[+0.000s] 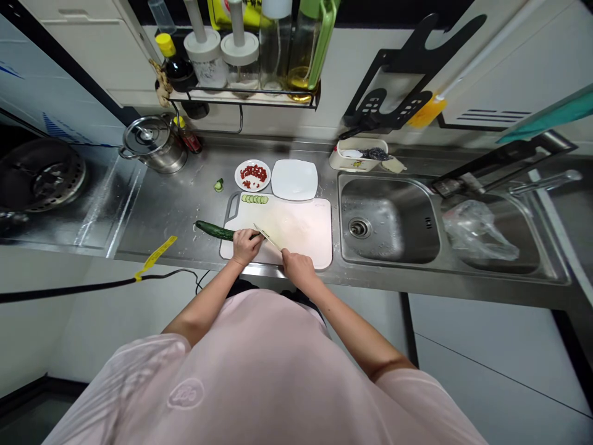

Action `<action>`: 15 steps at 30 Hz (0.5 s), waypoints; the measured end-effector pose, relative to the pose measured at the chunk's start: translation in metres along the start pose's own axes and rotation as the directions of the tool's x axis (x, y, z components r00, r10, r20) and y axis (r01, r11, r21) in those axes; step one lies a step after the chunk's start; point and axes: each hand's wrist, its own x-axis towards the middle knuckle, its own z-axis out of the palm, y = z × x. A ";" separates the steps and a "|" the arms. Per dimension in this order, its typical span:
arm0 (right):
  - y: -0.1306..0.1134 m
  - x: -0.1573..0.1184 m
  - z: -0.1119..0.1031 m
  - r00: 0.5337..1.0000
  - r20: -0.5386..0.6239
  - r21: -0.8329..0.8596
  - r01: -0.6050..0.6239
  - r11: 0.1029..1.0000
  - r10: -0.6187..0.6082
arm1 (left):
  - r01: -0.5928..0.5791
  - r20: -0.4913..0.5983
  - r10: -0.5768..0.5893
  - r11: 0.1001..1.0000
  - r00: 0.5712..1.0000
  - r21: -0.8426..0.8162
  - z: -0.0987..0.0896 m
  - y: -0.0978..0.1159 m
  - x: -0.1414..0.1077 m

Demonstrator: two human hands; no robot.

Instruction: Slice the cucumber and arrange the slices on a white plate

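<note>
My left hand point(246, 246) is closed over the right part of a long green cucumber point(213, 230), whose other end sticks out past the left edge of the white cutting board point(306, 228). In my right hand point(297, 268) is the handle of a knife point(269, 237); its blade points up and left, close by the cucumber's cut end. Whether the blade touches the cucumber I cannot make out. A row of cucumber slices point(254, 199) lies along the board's top left edge. Behind the board stand a plate of chopped red pieces point(252, 175) and a white square plate point(294, 179).
A cucumber stub point(218, 185) lies on the steel counter. To the left are a lidded pot point(155, 143) and a wok point(41, 175). The sink point(391, 219) lies right, a plastic bag point(479, 228) in its second basin. A rack of bottles point(245, 99) hangs above.
</note>
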 end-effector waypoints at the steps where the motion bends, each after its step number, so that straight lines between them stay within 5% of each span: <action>1: 0.000 0.000 0.000 1.000 0.001 0.000 0.000 1.000 0.000 | -0.002 0.002 0.002 1.000 1.000 0.003 0.000 0.000 0.000; 15: -0.001 0.002 0.001 1.000 -0.006 0.002 0.009 1.000 -0.009 | -0.001 0.013 0.002 0.999 1.000 -0.038 0.000 -0.001 -0.001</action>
